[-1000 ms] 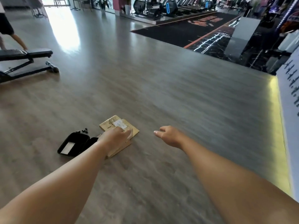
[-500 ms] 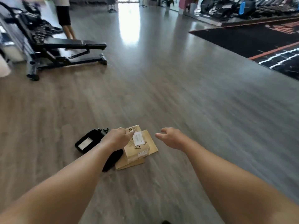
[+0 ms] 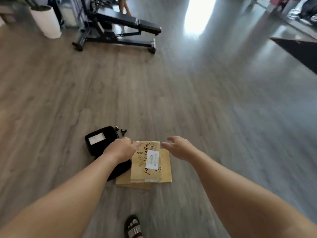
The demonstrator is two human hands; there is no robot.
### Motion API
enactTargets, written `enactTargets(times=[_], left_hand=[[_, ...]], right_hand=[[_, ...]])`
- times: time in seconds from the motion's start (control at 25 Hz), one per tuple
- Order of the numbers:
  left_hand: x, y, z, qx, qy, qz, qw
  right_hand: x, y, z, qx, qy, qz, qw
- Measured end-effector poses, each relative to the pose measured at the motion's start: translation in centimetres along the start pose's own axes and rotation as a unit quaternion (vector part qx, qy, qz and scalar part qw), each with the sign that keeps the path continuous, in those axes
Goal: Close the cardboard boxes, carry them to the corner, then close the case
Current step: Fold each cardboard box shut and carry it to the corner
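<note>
I have both arms stretched down toward the floor, and the work sits at about six o'clock of centre: a small tan cardboard box with a white label and black handwriting (image 3: 146, 163), lying closed on top of a flatter, wider tan cardboard box (image 3: 165, 176) on the grey wood-grain plank floor (image 3: 171, 100). My left hand (image 3: 121, 150) is at the upper box's ten o'clock corner, fingers curled over its far edge — it looks to be gripping that corner, though the fingertips are hidden behind the knuckles. My right hand (image 3: 180, 149) hovers at the box's one o'clock, fingers loosely spread and holding nothing, just apart from the cardboard. The open black zip case with a pale card inside its lid (image 3: 101, 142) lies touching the boxes at their nine o'clock, partly under my left wrist, with two small black fittings (image 3: 121, 131) on the floor just beyond it. At eleven o'clock, well apart, stand a black weight bench (image 3: 120, 30) and a white planter (image 3: 46, 21); a sandalled foot (image 3: 133, 226) shows at six. I judge the boxes already shut and the carrying step just opening — the next move calls for the right hand to close on the far right edge so both boxes lift as one stack without the upper one sliding off. The case is not yet closed.
</note>
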State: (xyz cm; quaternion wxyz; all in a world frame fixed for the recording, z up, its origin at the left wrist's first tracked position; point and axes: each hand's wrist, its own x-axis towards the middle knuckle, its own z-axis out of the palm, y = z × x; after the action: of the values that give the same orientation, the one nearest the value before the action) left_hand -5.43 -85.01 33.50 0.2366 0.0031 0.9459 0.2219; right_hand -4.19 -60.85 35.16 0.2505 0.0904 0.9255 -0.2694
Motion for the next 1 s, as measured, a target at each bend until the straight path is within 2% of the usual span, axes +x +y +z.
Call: enactTargets(times=[0.16,0.36,0.6,0.84,1.0], left_hand=[[5.3,-0.5,3.4,-0.034,0.002,-0.086,0.996],[12.2,-0.5,10.3,-0.071,0.043,-0.204,0.976],[19.6,-0.7,24.5,-0.132,0.058,-0.337,0.93],[24.5,-6.1,38.5,-0.123,0.087,-0.438,0.886],[27.1,-10.1,46.6,-0.156,0.146,-0.513,0.831]], right_hand=[[9.1,1.2,-0.4,-0.018,-0.053,-0.037,0.998],[21.5,5.1,2.9,-0.072,-0.123,-0.094,0.985],[34.0,12.8,9.1,-0.144,-0.213,-0.15,0.955],[44.2,19.1,18.0,-0.195,-0.174,-0.198,0.945],[50.1,20.6,25.8,-0.23,-0.1,-0.242,0.937]])
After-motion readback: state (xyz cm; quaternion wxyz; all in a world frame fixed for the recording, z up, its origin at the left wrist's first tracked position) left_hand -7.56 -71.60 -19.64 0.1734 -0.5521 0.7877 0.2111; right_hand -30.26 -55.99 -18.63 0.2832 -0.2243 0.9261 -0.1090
